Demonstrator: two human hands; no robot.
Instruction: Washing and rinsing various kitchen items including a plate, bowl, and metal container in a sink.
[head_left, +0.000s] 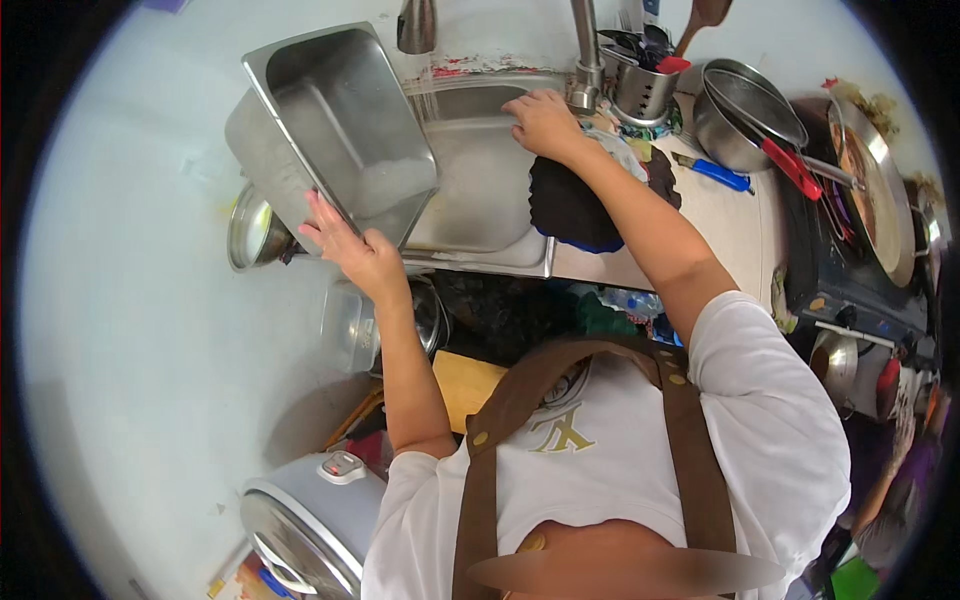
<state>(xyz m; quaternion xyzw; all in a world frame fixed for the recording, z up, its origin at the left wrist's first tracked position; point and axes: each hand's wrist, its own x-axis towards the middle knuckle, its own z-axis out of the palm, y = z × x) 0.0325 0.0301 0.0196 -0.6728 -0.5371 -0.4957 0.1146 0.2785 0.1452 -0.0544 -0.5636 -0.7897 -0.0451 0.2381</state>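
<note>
A deep stainless steel food pan (352, 127) is tilted over the left part of the sink (480, 180), its open side facing me. My left hand (356, 251) holds it by the near rim, with fingers stretched along the outer wall and the thumb at the edge. Thin streams of water fall from the faucet spout (417, 26) behind the pan into the basin. My right hand (546, 124) is over the sink's right side, beside the faucet base (586, 86). Nothing shows in its fingers. Below that forearm lies a dark cloth (574, 202).
Right of the sink are a utensil holder (641, 94), a blue utility knife (716, 174), a saucepan (720, 135) with a strainer, and a wide pan (889, 202) on a stove (847, 289). A metal bowl (251, 229) sits at left. A large lidded cooker (307, 517) stands lower left.
</note>
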